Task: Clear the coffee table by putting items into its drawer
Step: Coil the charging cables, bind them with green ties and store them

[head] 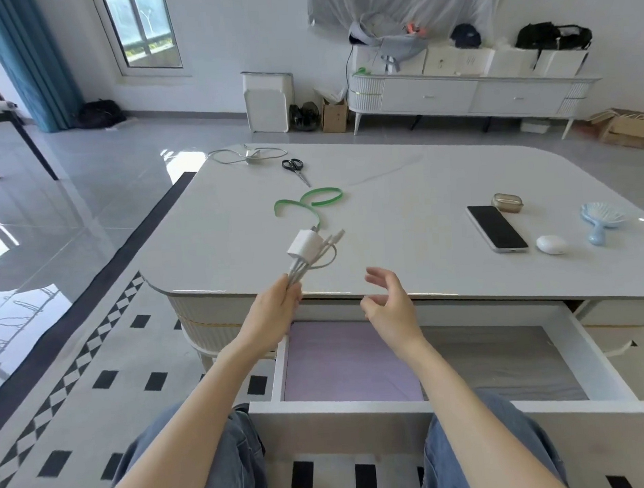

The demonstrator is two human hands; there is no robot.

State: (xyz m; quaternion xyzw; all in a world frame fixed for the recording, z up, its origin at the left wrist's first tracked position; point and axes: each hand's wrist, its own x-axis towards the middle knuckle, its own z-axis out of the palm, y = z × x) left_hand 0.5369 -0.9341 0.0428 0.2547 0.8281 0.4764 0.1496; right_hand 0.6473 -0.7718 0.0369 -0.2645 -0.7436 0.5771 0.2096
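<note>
My left hand grips a folded white cable whose white charger block sticks up over the coffee table's front edge. Beside it, my right hand hovers with its fingers loosely spread, holding nothing. Below both hands the table's white drawer stands pulled out, with a purple sheet on its left floor. Still lying on the tabletop are a green strap, black scissors, another white charger with cable, a black phone, a white earbud case, a brown case and a light-blue hairbrush.
My knees in blue jeans sit just in front of the drawer's front panel. A black-and-white patterned rug covers the floor under the table. A white sideboard with boxes and bags stands against the far wall.
</note>
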